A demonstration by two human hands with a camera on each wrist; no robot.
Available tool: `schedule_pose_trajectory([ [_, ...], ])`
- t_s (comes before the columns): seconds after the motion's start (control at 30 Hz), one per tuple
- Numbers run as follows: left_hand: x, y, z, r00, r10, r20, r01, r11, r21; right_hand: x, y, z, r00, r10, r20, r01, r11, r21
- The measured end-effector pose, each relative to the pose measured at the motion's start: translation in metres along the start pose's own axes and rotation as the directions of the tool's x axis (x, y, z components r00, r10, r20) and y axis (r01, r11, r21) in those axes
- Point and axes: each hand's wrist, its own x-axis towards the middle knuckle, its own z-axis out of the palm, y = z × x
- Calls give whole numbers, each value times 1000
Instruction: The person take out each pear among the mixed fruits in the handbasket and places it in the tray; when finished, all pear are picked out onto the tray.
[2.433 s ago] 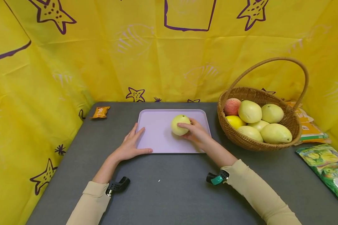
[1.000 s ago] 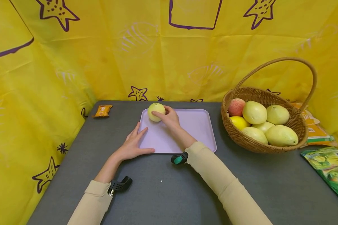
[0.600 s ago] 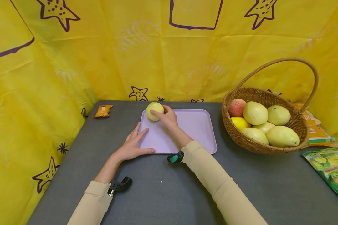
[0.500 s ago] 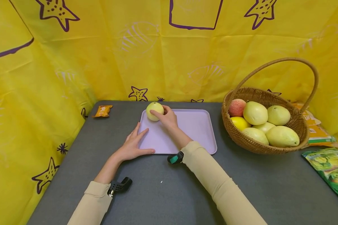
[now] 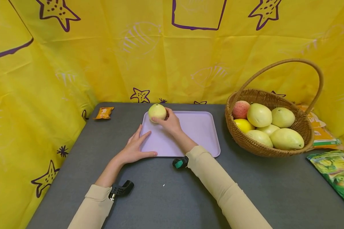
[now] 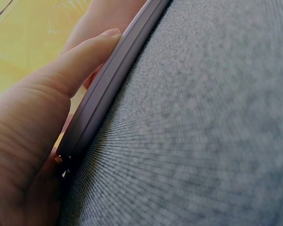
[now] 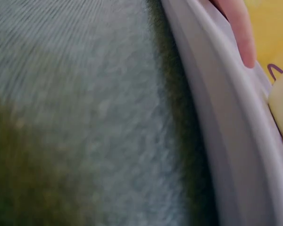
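A round, pale yellow-green fruit with a small dark stem, like an apple or a round pear, sits at the back left corner of the lilac tray. My right hand is beside it, the thumb low at its front and the fingers at its right side, in a loosened hold. Part of the fruit shows at the edge of the right wrist view. My left hand lies spread at the tray's front left corner. Its thumb touches the tray's rim in the left wrist view.
A wicker basket with a tall handle stands at the right, holding a peach, a yellow fruit and several pale green fruits. Beside it lie an orange bag and a green bag. A small orange packet lies at the back left.
The right hand carried the fruit leftward to the tray's back left corner. Since half a second ago its thumb has slid down off the fruit's front. The left hand has stayed put.
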Motion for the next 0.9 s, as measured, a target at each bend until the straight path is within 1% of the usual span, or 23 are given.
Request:
schedule_pose_trajectory([
  [0.1,0,1,-1,1000,9,-1,-9,1000,-3,0,2,-2,1000,-16,18,16,1000,-7],
  [0.27,-1,1,-2,1000,12,0,-12,1000,0,0,6,-2,999,-41,35,41,999,14],
  [0.5,-1,2,-1,1000,14,0,-14,1000,-1,-2,8,-2,998,-63,17,64,998,-13],
  [0.63,-1,3,0,1000,22,-7,-22,1000,-3,-2,10,-2,997,-77,8,77,997,-11],
  [0.73,-1,3,1,999,32,-12,-32,999,1,-1,12,-2,996,-85,8,85,996,1],
  [0.9,-1,4,0,999,36,-16,-37,999,-7,0,12,-1,995,-98,16,98,995,-11],
])
